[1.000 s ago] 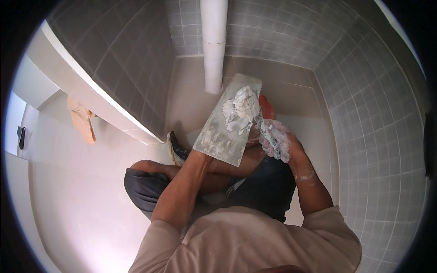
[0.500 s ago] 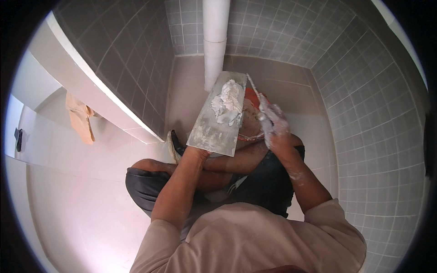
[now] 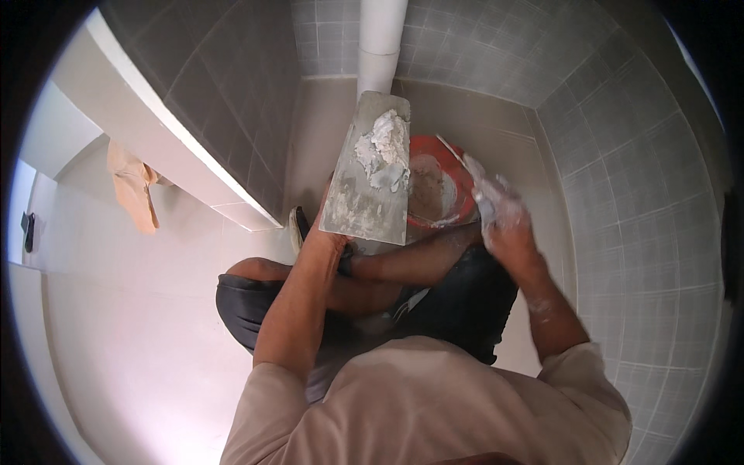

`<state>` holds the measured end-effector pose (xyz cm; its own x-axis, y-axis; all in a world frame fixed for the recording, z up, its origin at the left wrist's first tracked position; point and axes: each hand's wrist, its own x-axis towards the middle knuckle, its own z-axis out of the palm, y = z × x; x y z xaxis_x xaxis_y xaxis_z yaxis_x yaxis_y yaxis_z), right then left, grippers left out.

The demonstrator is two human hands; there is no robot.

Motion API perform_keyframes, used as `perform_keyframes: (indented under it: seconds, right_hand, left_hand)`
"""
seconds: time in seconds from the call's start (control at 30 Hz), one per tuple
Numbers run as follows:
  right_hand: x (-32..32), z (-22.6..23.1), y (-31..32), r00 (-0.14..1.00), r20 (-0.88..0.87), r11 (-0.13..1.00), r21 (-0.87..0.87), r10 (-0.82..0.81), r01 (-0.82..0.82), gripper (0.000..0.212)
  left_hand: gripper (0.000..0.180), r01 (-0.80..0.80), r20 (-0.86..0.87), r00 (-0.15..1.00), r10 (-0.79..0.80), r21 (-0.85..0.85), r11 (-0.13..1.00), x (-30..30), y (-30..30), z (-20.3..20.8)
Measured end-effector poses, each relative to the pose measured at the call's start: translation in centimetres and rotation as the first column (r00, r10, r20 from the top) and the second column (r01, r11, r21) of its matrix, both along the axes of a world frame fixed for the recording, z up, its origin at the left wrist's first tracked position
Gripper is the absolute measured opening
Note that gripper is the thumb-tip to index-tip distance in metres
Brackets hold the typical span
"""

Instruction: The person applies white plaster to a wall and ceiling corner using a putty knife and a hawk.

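Person squats in a tiled corner, seen from above. Left hand (image 3: 324, 232) grips the near end of a flat metal trowel (image 3: 368, 174) from beneath, fingers mostly hidden under the blade, so the grip is only partly visible. Trowel tilts away from the person, far edge near the white pipe (image 3: 381, 43). A lump of white paste (image 3: 384, 147) sits on the upper half of the trowel; lower half is smeared grey.

Right hand (image 3: 502, 221) is clenched around a thin scraper (image 3: 459, 159), hand coated in white paste. Scraper blade points up-left, over the rim of the orange bucket (image 3: 457, 190). Blade is blurred; whether it touches the bucket cannot be told. Bucket stands on the floor just right of the trowel, partly hidden behind it, inside smeared with paste.

Pipe runs down the grey tile wall (image 3: 620, 155) at the corner, behind trowel and bucket. Grey tiled ledge (image 3: 225, 101) on the left with a pale top edge. Tan rag (image 3: 133, 186) lies on the pale floor (image 3: 139, 325) left of the ledge, well apart from the hands. Knees in dark trousers (image 3: 248, 302) sit below the forearms; a shoe (image 3: 297, 226) shows just beside the left hand.
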<state>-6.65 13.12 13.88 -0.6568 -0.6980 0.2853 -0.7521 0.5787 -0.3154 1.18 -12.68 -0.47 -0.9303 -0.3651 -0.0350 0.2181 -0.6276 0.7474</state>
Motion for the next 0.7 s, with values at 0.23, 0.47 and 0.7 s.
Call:
perform_keyframes:
  seconds: [0.23,0.47,0.7]
  right_hand:
    - [-0.5,8.2,-5.0,0.938,-0.302,0.828,0.559,0.171,0.029,0.048]
    - [-1.1,12.0,-8.9,0.942,-0.007,0.592,0.779,0.334,-0.204,0.040]
    - [-0.9,11.0,-7.0,0.969,-0.111,0.795,0.597,0.220,-0.112,0.035]
  left_hand:
    - [0.031,0.017,0.155,0.982,-0.108,0.499,0.866,-0.3,1.9,6.0]
    - [0.020,0.033,0.106,0.992,-0.067,0.301,0.953,0.0,1.4,4.7]
    - [0.020,-0.031,0.110,0.994,0.018,0.123,0.992,-0.5,1.6,3.8]
